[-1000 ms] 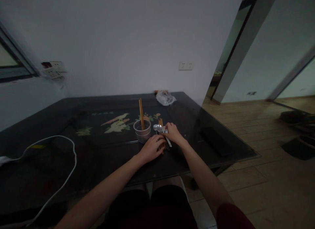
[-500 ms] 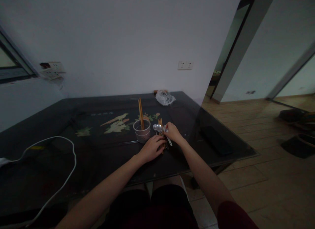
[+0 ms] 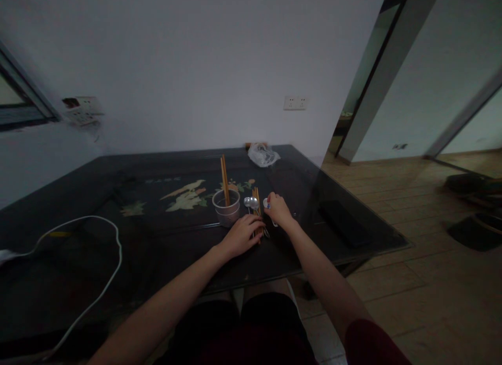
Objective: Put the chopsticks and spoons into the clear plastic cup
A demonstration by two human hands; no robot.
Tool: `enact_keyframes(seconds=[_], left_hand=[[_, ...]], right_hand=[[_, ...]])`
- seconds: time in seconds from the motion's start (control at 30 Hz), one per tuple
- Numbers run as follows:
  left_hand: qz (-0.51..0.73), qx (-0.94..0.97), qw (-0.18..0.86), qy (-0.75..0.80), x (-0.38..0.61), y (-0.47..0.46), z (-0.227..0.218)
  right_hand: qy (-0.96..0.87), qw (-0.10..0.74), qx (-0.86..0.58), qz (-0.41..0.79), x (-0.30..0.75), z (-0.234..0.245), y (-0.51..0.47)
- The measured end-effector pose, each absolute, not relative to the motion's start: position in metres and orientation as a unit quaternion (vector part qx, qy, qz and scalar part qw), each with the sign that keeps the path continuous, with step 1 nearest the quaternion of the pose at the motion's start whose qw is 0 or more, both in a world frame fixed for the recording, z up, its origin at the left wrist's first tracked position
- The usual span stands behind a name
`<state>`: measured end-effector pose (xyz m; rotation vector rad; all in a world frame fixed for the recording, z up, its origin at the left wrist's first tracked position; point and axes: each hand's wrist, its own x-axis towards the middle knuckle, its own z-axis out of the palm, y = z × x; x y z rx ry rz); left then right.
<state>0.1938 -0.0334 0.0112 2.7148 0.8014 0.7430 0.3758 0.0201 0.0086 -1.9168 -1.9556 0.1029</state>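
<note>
Just below frame centre, the left hand (image 3: 243, 235) lies flat and open on loose chopsticks (image 3: 256, 194). Slightly farther and to its right, the right hand (image 3: 279, 212) pinches a white spoon (image 3: 266, 203) at its fingertips. A cup (image 3: 226, 212) stands to their left.

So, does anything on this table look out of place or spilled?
Nothing is spilled. Spoons and chopsticks lie loose beside the cup, and a white cable trails across the table on the left.
</note>
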Motion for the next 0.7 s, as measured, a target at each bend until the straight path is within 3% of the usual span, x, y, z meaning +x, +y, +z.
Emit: enact_keyframes(seconds=[0.7], left_hand=[[0.252, 0.921, 0.105, 0.279, 0.1929, -0.0331, 0.0098]], right_hand=[[-0.699, 0.194, -0.686, 0.048, 0.3774, 0.0144, 0.0176]])
